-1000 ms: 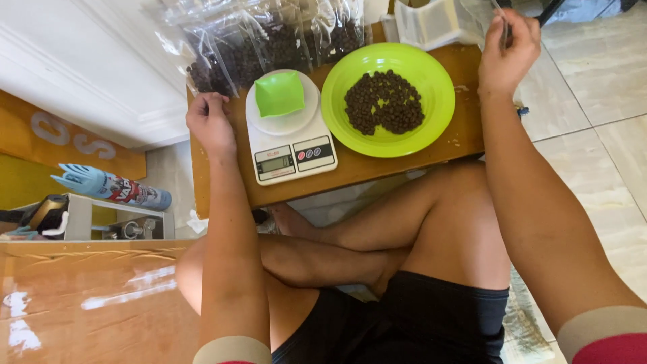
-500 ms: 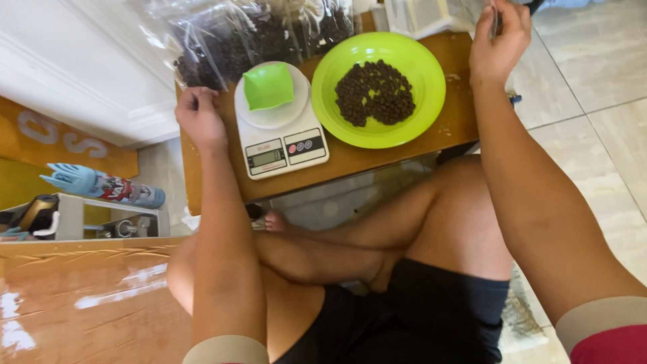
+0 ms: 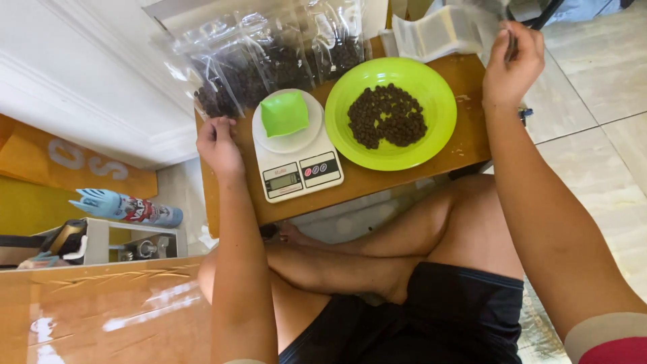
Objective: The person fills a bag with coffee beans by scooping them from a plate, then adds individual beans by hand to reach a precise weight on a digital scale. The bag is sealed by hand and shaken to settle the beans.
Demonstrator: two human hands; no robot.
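My left hand (image 3: 219, 145) rests curled on the left edge of the low wooden table (image 3: 465, 145), just below several clear bags of dark beans (image 3: 269, 64); nothing shows in it. My right hand (image 3: 513, 62) is raised at the table's far right corner, its fingers pinched on a thin dark stick-like thing (image 3: 512, 46) beside a stack of pale pouches (image 3: 438, 32). Between the hands, a white kitchen scale (image 3: 300, 168) carries a small green cup (image 3: 284, 113). Next to the scale, a lime-green plate (image 3: 344, 135) holds a heap of dark beans (image 3: 387, 116).
I sit cross-legged with my knees under the table. A white wall panel (image 3: 81, 81) runs along the left. A blue spray can (image 3: 125, 207) lies on a small white shelf (image 3: 101, 236). A glossy wooden surface (image 3: 101, 317) is at lower left, and tiled floor (image 3: 593, 135) at right.
The view has shifted, so the bags and pouches at the table's far side show more fully. Both hands stay almost where they were.
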